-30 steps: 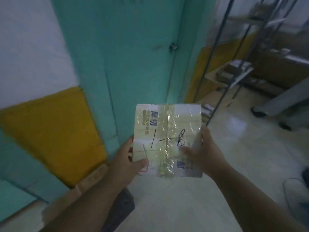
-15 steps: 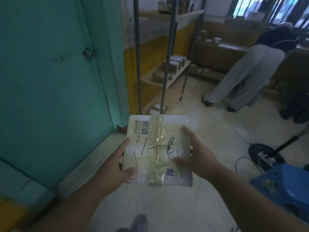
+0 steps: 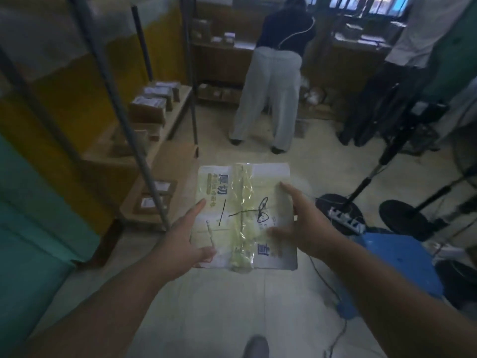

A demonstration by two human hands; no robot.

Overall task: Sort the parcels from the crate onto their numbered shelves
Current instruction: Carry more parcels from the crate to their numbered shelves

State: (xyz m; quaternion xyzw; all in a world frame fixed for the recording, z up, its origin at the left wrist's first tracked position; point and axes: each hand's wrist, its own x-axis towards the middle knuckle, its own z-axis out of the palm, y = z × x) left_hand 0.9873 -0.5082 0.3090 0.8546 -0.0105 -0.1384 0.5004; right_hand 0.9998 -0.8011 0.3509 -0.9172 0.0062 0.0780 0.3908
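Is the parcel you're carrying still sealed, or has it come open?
Sealed: clear tape crosses the parcel and its flaps lie flat, held between the left hand and right hand.

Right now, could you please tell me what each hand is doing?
Left hand: grips the parcel's left edge.
Right hand: grips its right edge.

A dim room with a pale tiled floor [image 3: 222,306]. A yellow-and-white wall [image 3: 64,73] runs along the left, beside a teal door [image 3: 31,254]. Barred windows [image 3: 361,6] glow at the back. A blue plastic stool [image 3: 402,264] stands right.
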